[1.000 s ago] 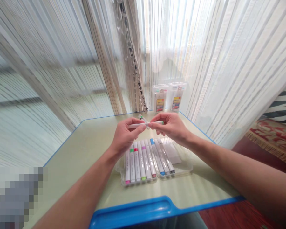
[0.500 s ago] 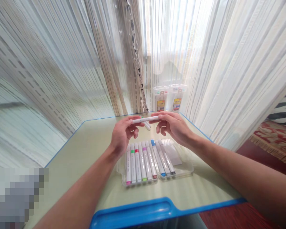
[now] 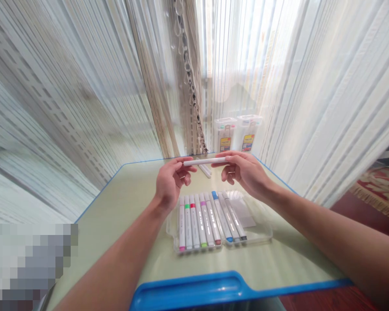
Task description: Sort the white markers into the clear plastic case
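My left hand and my right hand pinch the two ends of one white marker, held level above the table. Below them an open clear plastic case lies flat with several white markers in a row, their caps pink, green, red, blue and grey. Another loose white marker lies on the table just behind the held one.
The pale green table has a blue rim and a blue tray edge at the front. Two upright clear marker boxes stand at the far edge against sheer curtains. A patterned rug lies to the right.
The marker has risen a little and is now held level by both ends. The camera view has shifted slightly, so everything sits further right in the picture.
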